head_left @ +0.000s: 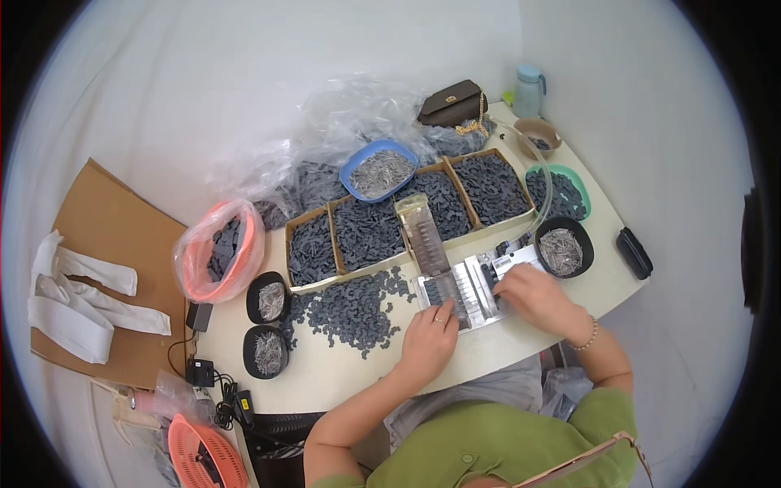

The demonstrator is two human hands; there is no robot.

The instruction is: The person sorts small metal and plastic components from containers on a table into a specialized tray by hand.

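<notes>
A metal jig [476, 293] with ridged rows lies near the front edge of the table, and dark small parts sit along it. My left hand [429, 342], a ring on one finger, is closed at the jig's left front corner; its fingertips touch the jig, and what they grip is hidden. A clear ridged plastic strip [423, 236] leans from the jig toward the boxes behind. Over the jig's right end, my right hand [533, 299] has its fingers pinched together. Whatever is between them is too small to name.
Cardboard trays [382, 259] of dark grey parts stand behind a loose pile [346, 313]. A black bowl [561, 248] of metal pins stands right of the jig, beside a green bowl [579, 180]. Two black bowls [266, 351] are at left. A blue basin [379, 145] rests on the trays.
</notes>
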